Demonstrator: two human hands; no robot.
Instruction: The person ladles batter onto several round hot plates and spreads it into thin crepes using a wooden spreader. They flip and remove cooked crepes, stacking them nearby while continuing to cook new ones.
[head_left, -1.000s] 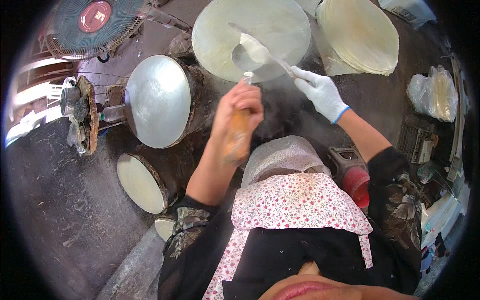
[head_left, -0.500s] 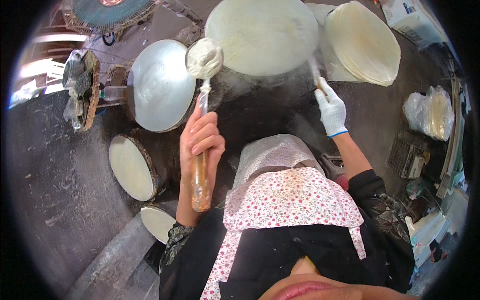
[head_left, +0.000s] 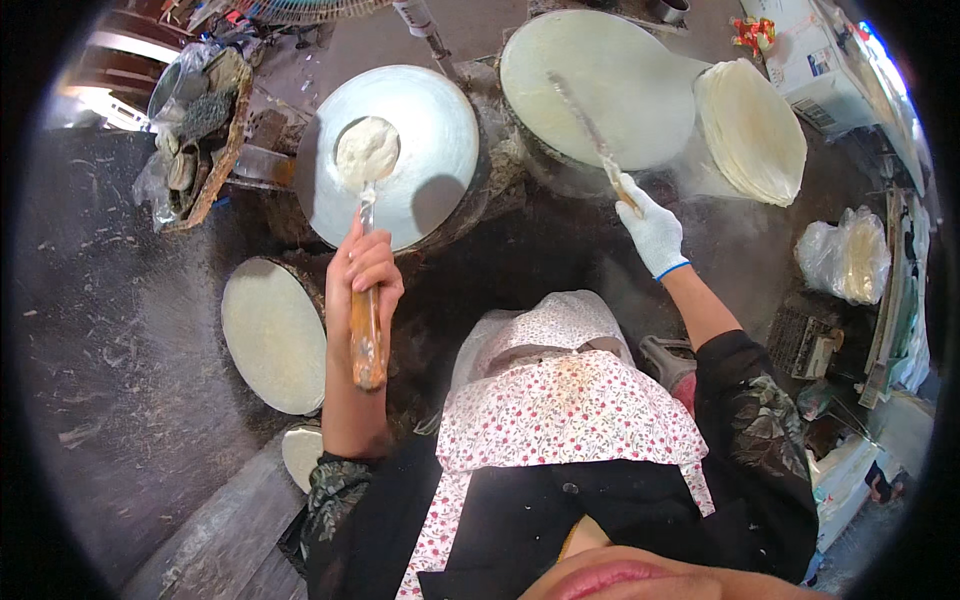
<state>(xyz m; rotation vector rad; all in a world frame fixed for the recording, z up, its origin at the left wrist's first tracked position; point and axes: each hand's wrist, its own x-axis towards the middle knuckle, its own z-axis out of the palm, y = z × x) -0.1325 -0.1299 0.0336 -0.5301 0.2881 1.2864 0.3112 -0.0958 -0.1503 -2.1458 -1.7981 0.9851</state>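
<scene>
The largest things are two round plates: one pale plate at the right, with a pale layer over its top, and one silver plate at the left, on which a dark round patch is seen. Next come two pale discs, lower at the left: one disc is nearly whole in view, and the other disc is partly covered by the sleeve. One stack of round sheets is just beside the pale plate; I cannot count its sheets. One clear bag lies farther right.

Of tools there are two. One spatula, long and thin, reaches over the pale plate. One ladle is over the silver plate, and I cannot tell if they are touching. The right grip, in one white glove, is closed around the spatula's handle. The left grip, bare, is closed around the ladle's handle. The smallest is one lump of batter, in the ladle's bowl.
</scene>
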